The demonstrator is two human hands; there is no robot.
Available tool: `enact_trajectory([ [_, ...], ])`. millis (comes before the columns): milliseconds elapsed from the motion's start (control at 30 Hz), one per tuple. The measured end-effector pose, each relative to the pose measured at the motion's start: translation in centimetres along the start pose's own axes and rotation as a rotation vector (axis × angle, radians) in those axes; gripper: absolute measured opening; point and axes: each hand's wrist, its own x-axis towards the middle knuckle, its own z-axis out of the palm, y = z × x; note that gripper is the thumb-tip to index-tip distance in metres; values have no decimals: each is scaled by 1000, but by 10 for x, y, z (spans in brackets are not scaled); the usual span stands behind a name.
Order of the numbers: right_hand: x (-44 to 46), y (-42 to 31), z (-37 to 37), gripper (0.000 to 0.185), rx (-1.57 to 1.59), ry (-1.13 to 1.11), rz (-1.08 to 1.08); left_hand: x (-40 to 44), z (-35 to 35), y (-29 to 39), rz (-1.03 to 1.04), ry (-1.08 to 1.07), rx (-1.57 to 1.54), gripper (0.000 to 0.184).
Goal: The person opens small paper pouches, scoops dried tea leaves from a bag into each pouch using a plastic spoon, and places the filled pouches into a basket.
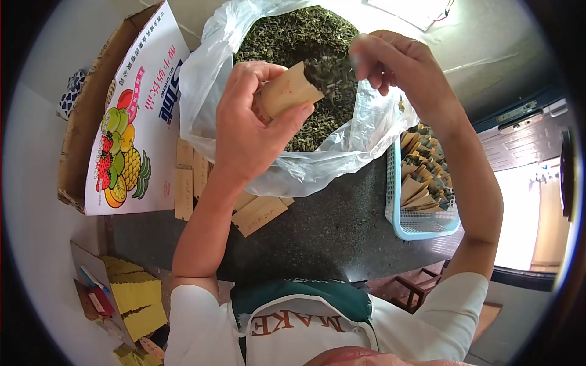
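Note:
My left hand [256, 125] grips a small brown paper packet [287, 93] with red print, its thumb along the near side. The packet is tilted, with its torn-looking upper end toward the right. Beneath it lie dried green leaves [299, 30] in a large clear plastic bag [204, 91]. To the packet's right, my right hand [397, 67] hovers over the bag with fingers curled together. Its fingertips are blurred, and whatever is between them cannot be made out. Dark leaf bits show between the packet's end and the right hand.
A light-blue basket [408, 233] of upright paper packets [421, 177] stands on the dark table [329, 226] at right. Flat packets [261, 213] lie near the bag's left side. A fruit-printed carton [137, 134] stands at left. Yellow paper stacks [139, 299] sit lower left.

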Motion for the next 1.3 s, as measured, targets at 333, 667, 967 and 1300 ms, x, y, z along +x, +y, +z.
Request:
enact_trajectory([
  [333,-1,1,31,25,-300,54,-290,5,21,-10,-35,4,-31,36],
  [667,-6,-21,16,14,-631,103,-811,7,16,-9,-200,36,-146,41],
  [967,20,28,27,22,-628,156,-283,6,-5,10,-100,83,-290,42],
  [1300,57,47,67,25,-51,40,109,-8,-23,6,-146,67,-256,41],
])
